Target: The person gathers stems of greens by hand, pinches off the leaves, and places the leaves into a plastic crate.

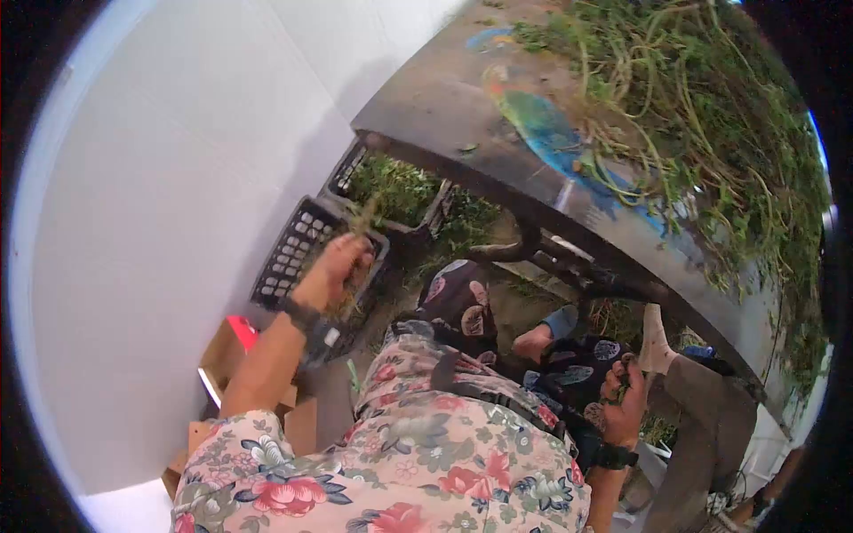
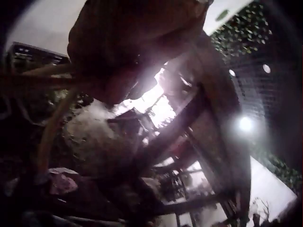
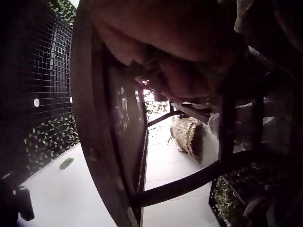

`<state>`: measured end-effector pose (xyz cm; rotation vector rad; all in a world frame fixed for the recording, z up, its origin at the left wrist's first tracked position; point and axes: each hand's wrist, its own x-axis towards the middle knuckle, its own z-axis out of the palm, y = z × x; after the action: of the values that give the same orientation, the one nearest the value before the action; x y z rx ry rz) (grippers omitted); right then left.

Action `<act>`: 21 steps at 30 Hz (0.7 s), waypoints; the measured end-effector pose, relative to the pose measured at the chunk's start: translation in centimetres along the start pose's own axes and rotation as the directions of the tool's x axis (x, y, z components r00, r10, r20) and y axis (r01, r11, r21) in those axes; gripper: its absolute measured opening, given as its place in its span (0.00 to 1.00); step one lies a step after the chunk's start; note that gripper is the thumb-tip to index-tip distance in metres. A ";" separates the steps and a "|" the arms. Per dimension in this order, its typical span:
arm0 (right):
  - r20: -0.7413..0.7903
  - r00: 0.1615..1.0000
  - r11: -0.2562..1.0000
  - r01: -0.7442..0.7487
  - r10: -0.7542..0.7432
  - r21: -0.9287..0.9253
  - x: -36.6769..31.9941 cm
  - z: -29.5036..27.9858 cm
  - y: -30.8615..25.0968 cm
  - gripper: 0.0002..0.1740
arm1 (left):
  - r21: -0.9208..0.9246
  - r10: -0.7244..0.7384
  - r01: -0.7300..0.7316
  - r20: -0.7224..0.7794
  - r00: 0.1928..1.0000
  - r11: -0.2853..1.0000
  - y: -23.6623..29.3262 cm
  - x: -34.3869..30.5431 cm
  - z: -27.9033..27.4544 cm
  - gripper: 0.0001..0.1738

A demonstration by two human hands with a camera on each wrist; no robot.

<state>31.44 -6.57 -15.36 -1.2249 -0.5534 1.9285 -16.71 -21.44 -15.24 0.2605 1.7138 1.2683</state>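
Two hands were at work with loose greens, both seen from the head camera. Left hand (image 1: 340, 265): fingers curled in, with hold of a small sprig bunch (image 1: 362, 218) that stuck up past the fingertips, somewhat blurred. It was above the nearer black crate (image 1: 291, 253), whose contents the hand and forearm partly hid; whether the bunch touched the crate could not be told.

Right hand (image 1: 625, 400): near the lap, under the table's edge, fingers bent closed around a bit of greenery (image 3: 142, 67); the right wrist view was dark, with only a scrap of leaf visible between the fingers.

Main heap of greens (image 1: 684, 98): spread over the far side of the table (image 1: 426, 99), long stems tangled, some hanging toward the near edge. The tabletop carried a blue and green painted patch (image 1: 542, 133). A farther crate (image 1: 345, 171), just beside the nearer one, held more greens (image 1: 391, 188).

Surroundings: white wall (image 1: 178, 178) to the left; cardboard (image 1: 302, 425) beside the floral garment (image 1: 426, 471); another person's bare foot (image 1: 656, 345) below the table. Left wrist view: too dark for finger detail.
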 end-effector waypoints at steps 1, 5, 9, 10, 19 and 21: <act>-0.014 1.000 0.999 0.001 -0.001 -0.043 -0.1 0.7 0.0 0.09 | -0.024 0.023 -0.025 -0.105 0.994 0.999 -1.3 1.5 -2.7 0.08; -0.014 0.999 0.999 -0.032 0.032 -0.032 0.6 0.5 0.5 0.09 | 0.032 0.032 -0.022 -0.358 0.933 0.999 -1.0 2.2 -8.1 0.08; -0.063 0.995 0.997 -0.081 0.081 0.007 0.6 1.0 0.8 0.07 | 0.027 0.077 -0.072 -0.380 0.922 0.997 -3.4 4.6 -13.5 0.13; -0.070 0.994 0.996 -0.089 0.089 0.000 0.5 1.1 0.8 0.07 | 0.071 0.101 -0.079 -0.405 0.909 0.994 -3.8 5.1 -14.1 0.15; -0.022 0.996 0.984 -0.086 0.084 -0.157 1.3 2.4 0.8 0.08 | 0.049 0.168 -0.172 0.082 0.982 0.984 -0.5 2.6 -2.6 0.17; 0.010 1.000 0.962 -0.022 0.026 -0.272 1.2 5.2 0.4 0.09 | 0.000 0.079 -0.086 0.401 0.913 0.996 -0.3 2.1 4.4 0.17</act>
<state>26.32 -5.67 -14.00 -1.3944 -0.8362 1.9276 -14.32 -17.46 -16.68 0.5690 1.3713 1.1647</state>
